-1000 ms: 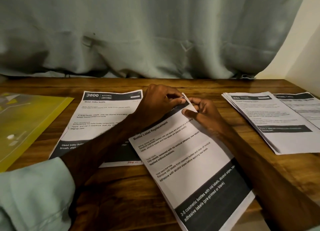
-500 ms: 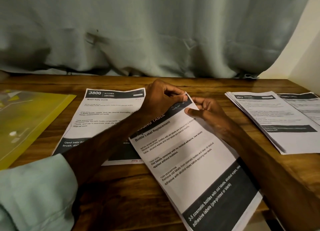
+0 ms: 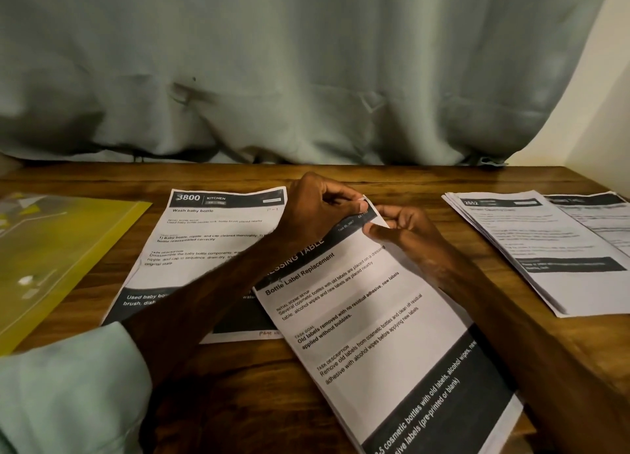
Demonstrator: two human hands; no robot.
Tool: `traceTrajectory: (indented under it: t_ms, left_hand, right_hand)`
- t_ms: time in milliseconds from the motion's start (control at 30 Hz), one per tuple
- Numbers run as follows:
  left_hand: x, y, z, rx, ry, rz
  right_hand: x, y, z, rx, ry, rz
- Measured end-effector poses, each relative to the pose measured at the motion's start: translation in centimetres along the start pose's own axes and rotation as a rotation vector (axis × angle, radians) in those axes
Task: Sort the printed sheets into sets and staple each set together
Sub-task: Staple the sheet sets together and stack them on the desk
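Change: the far corner of the label sheets (image 3: 375, 317) stood up as a flap a second ago and now lies nearly flat. Your left hand (image 3: 317, 208) and right hand (image 3: 405, 235) both pinch it, grip clamped on that corner. I read this as squaring the set for stapling, not yet stapled.

The set lies on the table (image 3: 238, 402), overlapping the kitchen sheet (image 3: 211, 235) and well apart from the stack (image 3: 531, 249) on the right. Its long axis runs diagonally, with the header end far-left and the footer near-right.
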State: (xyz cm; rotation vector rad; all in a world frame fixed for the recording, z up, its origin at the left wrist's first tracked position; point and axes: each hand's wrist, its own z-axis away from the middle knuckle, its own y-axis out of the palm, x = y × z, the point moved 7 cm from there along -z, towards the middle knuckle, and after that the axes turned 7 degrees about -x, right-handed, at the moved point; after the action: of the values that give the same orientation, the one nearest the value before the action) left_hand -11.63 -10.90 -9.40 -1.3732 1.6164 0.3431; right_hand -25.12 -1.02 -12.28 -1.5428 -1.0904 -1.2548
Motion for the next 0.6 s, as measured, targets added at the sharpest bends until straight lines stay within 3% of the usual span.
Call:
traceTrajectory:
  t_ms: [133, 333, 600]
  left_hand:
    - [-0.7, 0.0, 0.2, -0.027, 0.029, 0.013]
    - [-2.1, 0.1, 0.5, -0.004, 0.105, -0.063]
    - [-3.0, -0.3, 0.1, 0.078, 0.110, -0.059]
  right_hand:
    - [0.0, 0.1, -0.4, -0.047, -0.075, -0.036]
    - [0.4, -1.1, -0.5, -0.269, -0.219, -0.070]
    - [1.8, -0.9, 0.4, -0.227, -0.397, 0.197]
